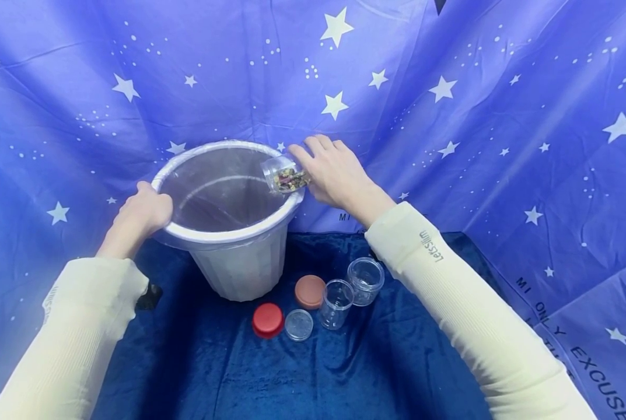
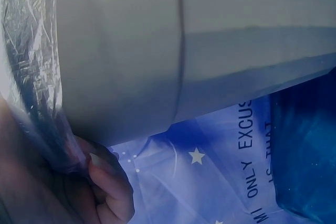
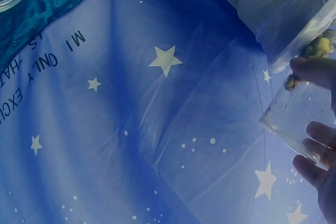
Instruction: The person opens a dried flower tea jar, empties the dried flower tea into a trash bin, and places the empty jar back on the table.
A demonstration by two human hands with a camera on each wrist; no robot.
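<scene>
A white plastic bin [image 1: 239, 256] lined with a clear bag stands on dark blue velvet. My left hand [image 1: 143, 214] grips its near-left rim; in the left wrist view the fingers [image 2: 107, 174] curl under the rim against the bag [image 2: 31, 77]. My right hand [image 1: 331, 169] holds a small clear jar [image 1: 285, 175] tipped on its side over the bin's right rim, mouth toward the inside, with mixed coloured bits in it. The right wrist view shows the jar [image 3: 299, 114] between my fingertips [image 3: 315, 72].
In front of the bin lie a red lid [image 1: 268, 319], a brown lid [image 1: 310, 291] and a clear lid [image 1: 298, 325]. Two empty clear jars [image 1: 336, 303] [image 1: 365, 281] stand beside them. Blue starry cloth [image 1: 475, 116] walls the space on all sides.
</scene>
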